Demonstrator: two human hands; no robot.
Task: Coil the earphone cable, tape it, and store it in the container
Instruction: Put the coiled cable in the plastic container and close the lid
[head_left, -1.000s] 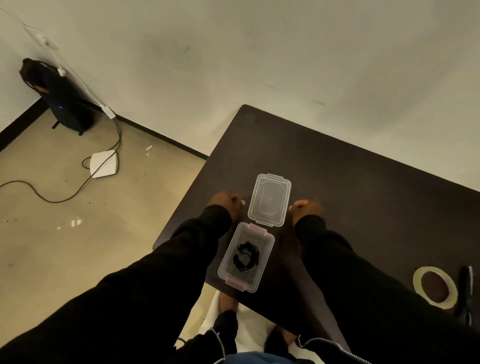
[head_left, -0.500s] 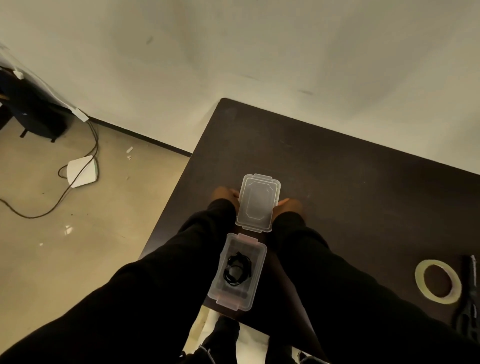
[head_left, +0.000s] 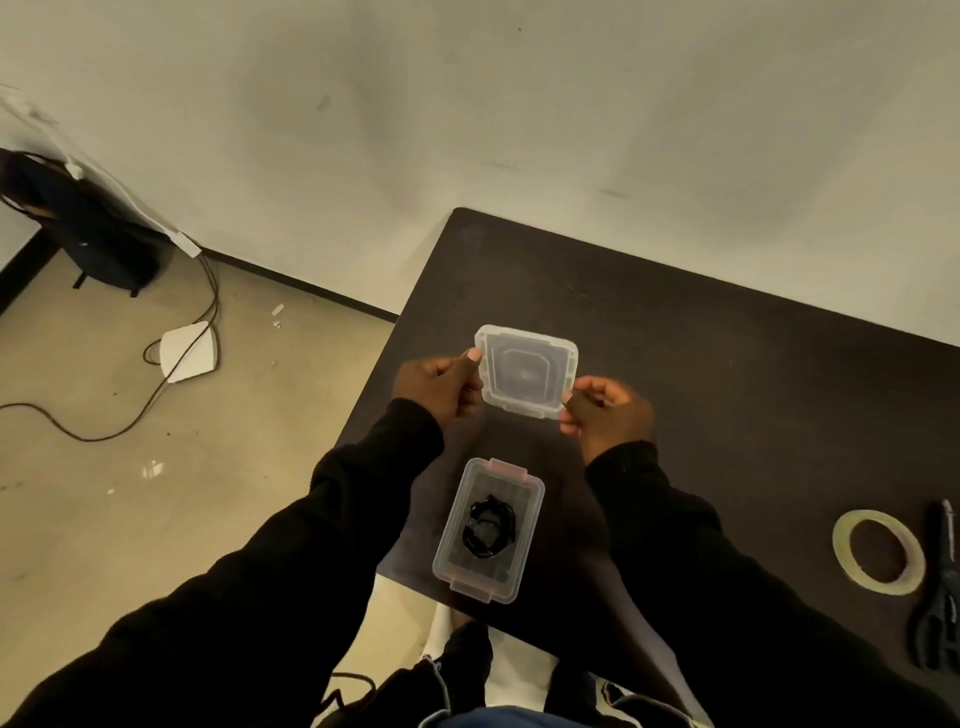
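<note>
1. Left hand (head_left: 435, 383): grip closed on the left edge of the clear lid (head_left: 527, 370), thumb on top near the far left corner, fingers curled beneath.
2. Right hand (head_left: 608, 410): grip closed on the lid's near right corner, pinched between thumb and fingers.
3. Lid: held up off the table (head_left: 727, 364), roughly flat, between both hands. It sits beyond the container (head_left: 488, 530) and apart from it.
4. Container: clear plastic, open, resting on the table close to the near edge, pinkish latches at both short ends.
5. Earphone cable (head_left: 488, 531): black, coiled in a loose ring, lying on the floor of the container. Tape on the coil cannot be made out.
6. Tape roll (head_left: 878, 551): lying flat on the table, well to the right of the container.
7. Scissors (head_left: 940, 597): dark-handled, just beside the tape roll at the right edge of view.
8. Both sleeves are black and reach to the wrists.
9. Floor to the left: a white flat device (head_left: 188, 352) with a dark cord (head_left: 130, 421) trailing from it, and a dark bag (head_left: 88, 234) against the wall.
</note>
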